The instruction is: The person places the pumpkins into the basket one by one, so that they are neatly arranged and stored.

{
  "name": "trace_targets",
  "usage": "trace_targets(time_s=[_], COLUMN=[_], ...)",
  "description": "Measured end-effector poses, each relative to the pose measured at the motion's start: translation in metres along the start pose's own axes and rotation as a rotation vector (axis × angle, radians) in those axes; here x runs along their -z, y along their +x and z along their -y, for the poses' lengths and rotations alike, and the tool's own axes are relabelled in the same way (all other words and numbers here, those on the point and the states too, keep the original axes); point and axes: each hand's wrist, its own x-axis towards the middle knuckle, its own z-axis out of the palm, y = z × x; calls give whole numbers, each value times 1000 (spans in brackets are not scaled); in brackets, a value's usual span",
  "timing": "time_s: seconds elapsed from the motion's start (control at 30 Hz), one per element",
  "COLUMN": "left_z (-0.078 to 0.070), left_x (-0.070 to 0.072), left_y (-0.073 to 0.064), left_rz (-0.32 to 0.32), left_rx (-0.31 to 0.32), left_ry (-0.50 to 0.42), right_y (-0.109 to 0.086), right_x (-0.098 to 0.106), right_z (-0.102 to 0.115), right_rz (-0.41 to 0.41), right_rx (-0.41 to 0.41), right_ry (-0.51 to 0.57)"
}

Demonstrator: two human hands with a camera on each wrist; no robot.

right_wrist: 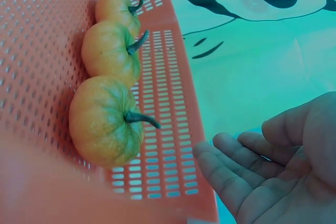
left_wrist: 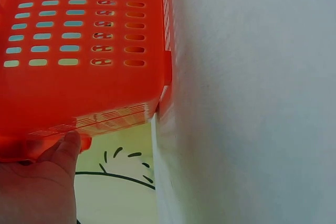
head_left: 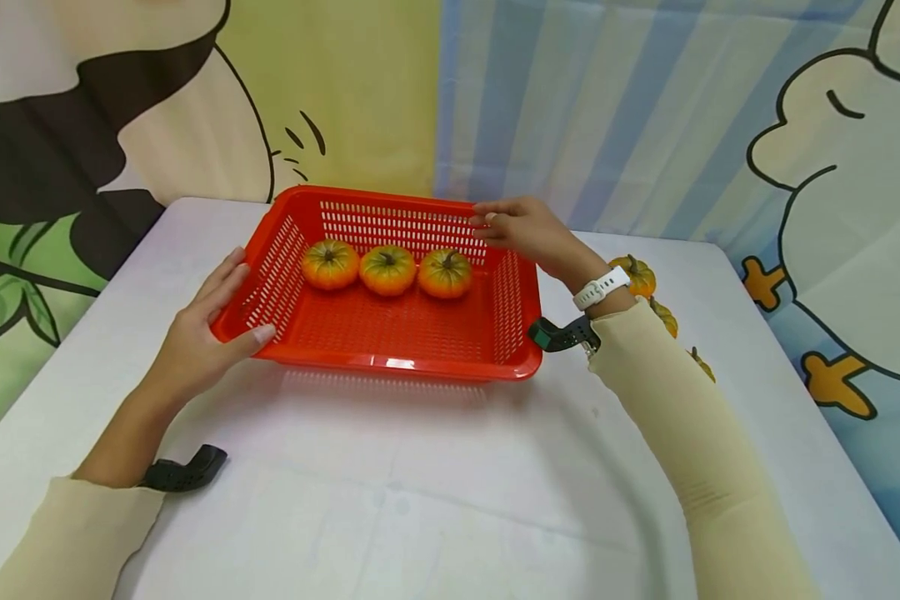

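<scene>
My left hand (head_left: pixel 202 329) rests against the left end of a red plastic basket (head_left: pixel 390 360), thumb by the near corner and fairly straight fingers along the outer rim. In the left wrist view, part of that hand (left_wrist: pixel 50 182) touches the rim. Three small orange-green pumpkins stand in a row along the basket's far side: a left one (head_left: pixel 330 265), a middle one (head_left: pixel 387 270) and a right one (head_left: pixel 446 273). Over the far right corner hovers my right hand (head_left: pixel 528 229), palm empty and fingers loosely extended; the nearest pumpkin (right_wrist: pixel 105 121) lies apart from it.
Outside the basket, to the right, several more pumpkins (head_left: pixel 636 275) lie on the white table (head_left: pixel 420 492), partly hidden behind the right forearm. A printed cartoon curtain (head_left: pixel 570 108) hangs behind the table. Both wrists wear dark straps (head_left: pixel 187 468).
</scene>
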Motion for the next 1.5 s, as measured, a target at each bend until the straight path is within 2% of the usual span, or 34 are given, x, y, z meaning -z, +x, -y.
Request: trace_targets(time_s=[0.33, 0.57, 0.8, 1.23, 1.5], left_z=[4, 2, 2, 2, 2], left_x=[1, -1, -1, -3, -1], left_y=[1, 0, -1, 1, 0], left_rz=[2, 3, 2, 0, -7], left_rx=[12, 11, 8, -3, -4], left_ry=[-15, -21, -14, -33, -34], right_y=[-10, -23, -39, -83, -113], right_x=[16, 27, 32, 28, 25], right_z=[-7, -9, -13, -14, -23], right_rz=[-18, 5, 0, 67, 42], right_rx=[49, 92, 89, 232, 205], right_ry=[63, 100, 39, -72, -91])
